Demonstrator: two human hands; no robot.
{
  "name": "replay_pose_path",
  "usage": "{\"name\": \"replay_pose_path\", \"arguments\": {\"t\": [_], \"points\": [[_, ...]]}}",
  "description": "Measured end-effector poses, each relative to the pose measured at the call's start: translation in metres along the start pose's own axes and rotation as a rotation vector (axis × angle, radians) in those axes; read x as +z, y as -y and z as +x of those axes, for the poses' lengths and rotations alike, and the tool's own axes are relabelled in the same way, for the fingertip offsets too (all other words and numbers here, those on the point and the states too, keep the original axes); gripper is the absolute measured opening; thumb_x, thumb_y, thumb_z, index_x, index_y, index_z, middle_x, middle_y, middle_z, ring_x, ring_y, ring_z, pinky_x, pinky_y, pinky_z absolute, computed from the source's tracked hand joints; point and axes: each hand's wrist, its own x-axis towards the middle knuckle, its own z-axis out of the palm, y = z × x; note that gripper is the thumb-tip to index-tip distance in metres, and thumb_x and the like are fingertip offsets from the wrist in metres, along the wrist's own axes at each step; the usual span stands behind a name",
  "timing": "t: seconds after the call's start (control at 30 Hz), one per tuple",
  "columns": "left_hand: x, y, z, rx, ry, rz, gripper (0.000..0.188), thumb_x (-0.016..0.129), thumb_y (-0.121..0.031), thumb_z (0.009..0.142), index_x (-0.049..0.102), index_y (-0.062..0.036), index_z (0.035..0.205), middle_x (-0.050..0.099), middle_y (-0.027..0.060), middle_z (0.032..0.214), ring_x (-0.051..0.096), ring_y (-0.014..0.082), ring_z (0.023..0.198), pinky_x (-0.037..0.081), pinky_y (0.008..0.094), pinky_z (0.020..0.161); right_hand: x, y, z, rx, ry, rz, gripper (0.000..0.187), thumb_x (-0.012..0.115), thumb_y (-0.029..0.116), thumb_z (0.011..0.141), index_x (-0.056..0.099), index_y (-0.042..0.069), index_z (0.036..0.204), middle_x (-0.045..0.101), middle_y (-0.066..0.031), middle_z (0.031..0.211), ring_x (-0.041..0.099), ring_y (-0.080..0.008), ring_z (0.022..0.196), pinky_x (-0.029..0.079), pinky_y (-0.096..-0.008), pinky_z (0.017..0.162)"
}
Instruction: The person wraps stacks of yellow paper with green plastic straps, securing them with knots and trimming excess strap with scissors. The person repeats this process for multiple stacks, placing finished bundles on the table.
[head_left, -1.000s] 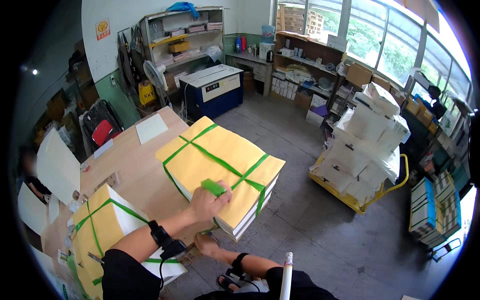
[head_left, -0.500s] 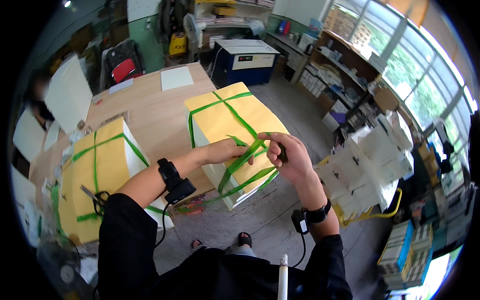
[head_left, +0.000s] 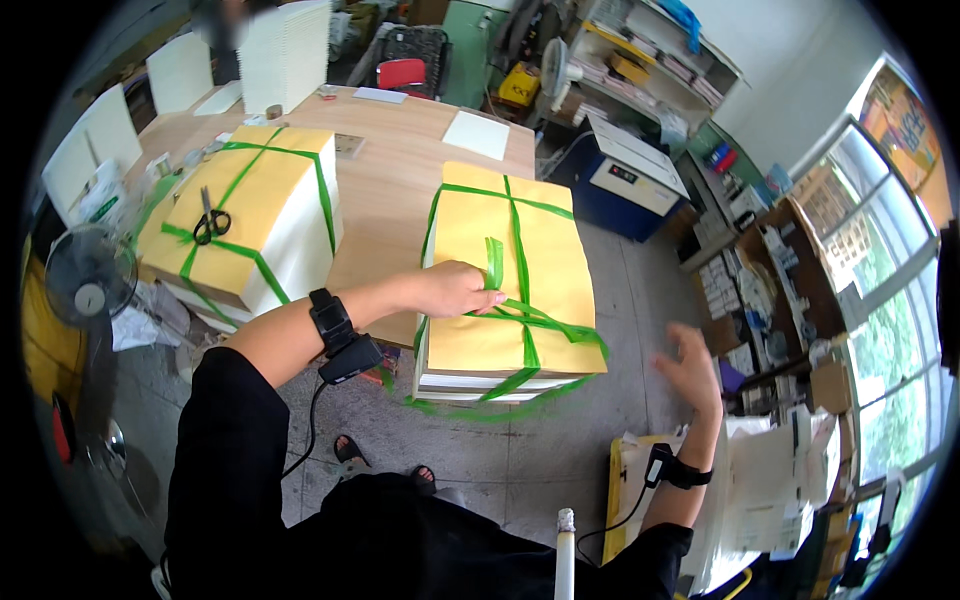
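Note:
A stack of white paper topped by a yellow sheet [head_left: 560,240] stands at the table's near edge, with green plastic strapping [head_left: 518,250] crossing over it. My left hand [head_left: 452,289] rests on this top and pinches the strapping near the crossing; a short end sticks up beside the fingers. Away to the right, my right hand [head_left: 690,368] is in the air with its fingers apart and holds nothing. On the left, a second yellow-topped stack [head_left: 210,185] is tied with the same green strapping. A pair of black-handled scissors [head_left: 211,222] lies on it.
The wooden table [head_left: 400,130] carries white sheets and tall white paper stacks [head_left: 285,60]. A fan [head_left: 90,270] stands at far left, a blue-and-white machine [head_left: 625,180] beyond the table. Wrapped white bundles [head_left: 760,480] are at right. A person is partly visible at the far left.
My right hand has let go of the strapping and swung right, opening. My left hand stays on the stack. The view has turned, and the strapping now lies flatter across the top.

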Motion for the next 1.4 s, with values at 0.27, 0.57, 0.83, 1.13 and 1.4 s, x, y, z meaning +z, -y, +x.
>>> {"name": "replay_pose_path", "arguments": {"t": [0.27,0.57,0.83,1.13,1.4], "points": [[0.018,0.001,-0.001,-0.034,-0.211,-0.032,0.051,0.045,-0.044,0.105,0.062,-0.0064,0.075,0.060,0.0099,0.066,0.058,0.0249,0.065,0.046,0.0380,0.066,0.100,0.169,0.071,-0.406,0.114,0.649,0.048,0.076,0.010,0.085,0.058,-0.003,0.128,0.065,-0.0125,0.102,0.063,-0.0199,0.093,0.051,-0.0313,0.084],[0.011,-0.007,0.013,0.032,-0.412,-0.446,0.061,0.039,-0.047,0.107,0.053,-0.0054,0.065,0.065,0.0067,0.072,0.054,0.0165,0.068,0.043,0.0320,0.077,0.076,0.121,0.067,-0.469,0.374,0.503,0.037,0.074,0.017,0.087,0.064,0.003,0.120,0.064,-0.0116,0.069,0.063,-0.0195,0.062,0.049,-0.0322,0.061],[0.031,-0.077,-0.003,0.170,-0.329,-0.156,0.050,0.048,-0.042,0.104,0.057,-0.0050,0.072,0.061,0.0095,0.077,0.057,0.0226,0.083,0.044,0.0373,0.084,0.097,0.113,0.069,-0.848,0.021,-0.055,0.017,0.066,0.017,0.083,0.068,0.010,0.099,0.067,-0.0106,0.069,0.068,-0.0285,0.064,0.054,-0.0408,0.058],[-0.018,-0.048,-0.042,0.236,-0.042,-0.985,0.055,0.036,-0.044,0.106,0.071,-0.0054,0.088,0.066,0.0080,0.085,0.060,0.0195,0.083,0.048,0.0353,0.076,0.103,0.117,0.061,-0.836,-0.116,-0.009,0.031,0.063,0.022,0.088,0.069,0.016,0.118,0.062,-0.0002,0.067,0.066,-0.0187,0.062,0.051,-0.0341,0.055],[0.025,-0.055,0.021,-0.023,-0.142,0.468,0.043,0.077,-0.047,0.082,0.067,-0.0060,0.092,0.062,0.0066,0.080,0.058,0.0197,0.074,0.048,0.0332,0.068,0.108,0.110,0.058,-0.844,-0.203,-0.025,0.021,0.066,0.024,0.084,0.070,0.014,0.103,0.058,-0.0012,0.063,0.063,-0.0202,0.059,0.050,-0.0365,0.054]]}}
